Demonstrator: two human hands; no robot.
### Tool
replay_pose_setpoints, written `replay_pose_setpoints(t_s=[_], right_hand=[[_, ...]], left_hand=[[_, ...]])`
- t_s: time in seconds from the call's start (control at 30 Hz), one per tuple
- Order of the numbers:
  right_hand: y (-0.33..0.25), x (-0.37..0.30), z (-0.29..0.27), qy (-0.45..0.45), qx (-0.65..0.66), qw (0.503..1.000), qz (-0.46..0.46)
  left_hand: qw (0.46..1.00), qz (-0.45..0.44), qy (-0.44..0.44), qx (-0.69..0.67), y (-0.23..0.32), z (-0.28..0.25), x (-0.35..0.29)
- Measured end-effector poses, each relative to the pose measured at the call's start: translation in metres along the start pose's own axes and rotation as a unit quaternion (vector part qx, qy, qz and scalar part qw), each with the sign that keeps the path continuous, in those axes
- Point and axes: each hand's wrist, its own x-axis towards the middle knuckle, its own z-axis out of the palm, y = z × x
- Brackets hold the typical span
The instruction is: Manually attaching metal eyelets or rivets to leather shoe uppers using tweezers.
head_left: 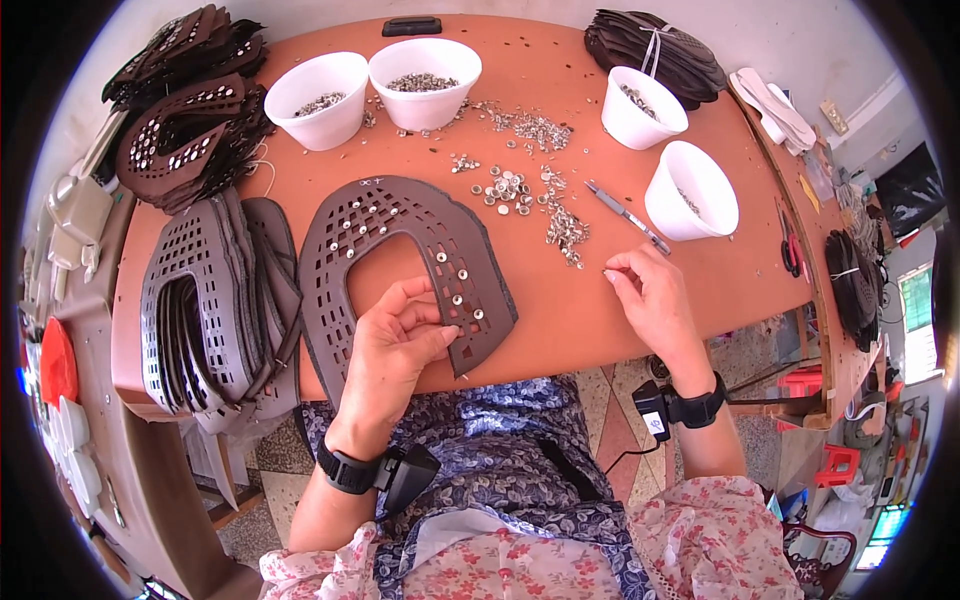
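Dark-brown, U-shaped, leather-like piece with rows of rectangular perforations [440,215]: one, lying by the near edge of the orange worktop [570,320], left of its middle. Small round silver-coloured studs [441,258] dot its upper curve and right limb.

Left hand [395,340]: thumb over the right limb's inner edge, fingers curled in the opening and seemingly beneath, pinching the piece.

Right hand [645,290]: apart from the piece, toward the right edge; thumb and forefinger drawn together. Cannot tell whether anything small sits between them.

Loose silver-coloured metal bits, heaped [567,230]: mid-worktop, between the piece and a grey pen [627,217].

White tapered bowls, four: two toward the far left corner [425,110], two toward the right edge [690,170].

Handling, as judged: grip the limb close to the hole being worked, back it from below with the fingertips, and seat each stud upright and square.
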Motion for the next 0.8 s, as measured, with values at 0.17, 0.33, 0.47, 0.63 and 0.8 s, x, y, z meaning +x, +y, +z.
replay_pose_setpoints(t_s=[0.17,0.33,0.47,0.63,0.8], right_hand=[[-0.004,-0.006,0.011,0.039,-0.008,0.999,0.008],[0.001,-0.006,0.017,0.065,-0.064,0.996,-0.017],[-0.001,-0.007,0.016,0.058,-0.062,0.996,-0.026],[0.004,-0.010,0.018,0.079,-0.016,0.996,-0.037],[0.012,-0.011,0.010,0.073,-0.032,0.997,-0.010]], left_hand=[[1.000,-0.001,0.002,0.002,-0.001,0.001,0.001],[1.000,-0.001,-0.003,0.000,0.001,0.002,0.000],[1.000,-0.002,0.000,0.005,0.000,-0.001,-0.001],[0.999,-0.010,0.018,0.033,0.002,-0.003,-0.003],[1.000,0.000,0.013,0.005,-0.004,-0.001,0.001]])
